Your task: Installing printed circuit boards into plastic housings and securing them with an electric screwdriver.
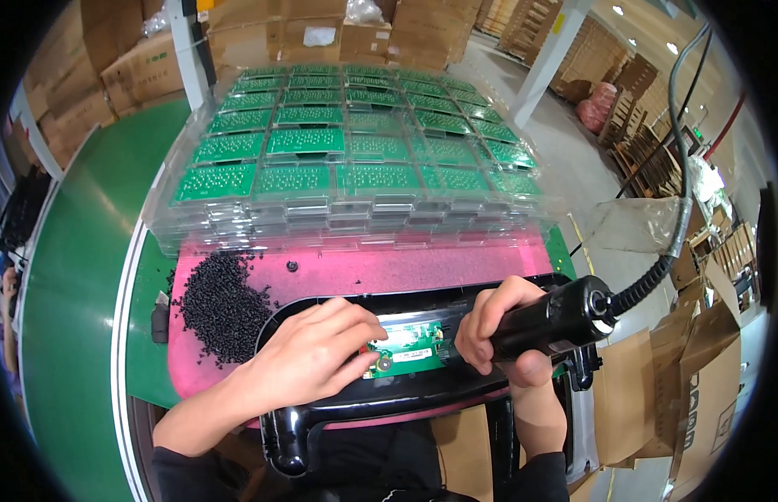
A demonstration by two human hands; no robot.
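Note:
A green circuit board (pixel 412 347) with a white label and small parts lies in the recess of a glossy black plastic housing (pixel 355 412). My left hand (pixel 318 350) reaches over the housing's left side, fingertips at the board's left end. Its thumb stands apart from its bent fingers, and a small round part (pixel 384 365) shows beside the thumb. In my right hand (pixel 499 326) is a black electric screwdriver (pixel 556 320), gripped round its body and tilted, its cable end up to the right. The hand hides the tool's tip, close to the board's right end.
A heap of small black screws (pixel 221 309) lies left on the pink mat (pixel 389 263), with one round black piece (pixel 292 266) apart. Behind stand stacked clear trays (pixel 364 205) of green boards. The screwdriver's cable (pixel 680 167) hangs at the right, above open cardboard boxes (pixel 631 393).

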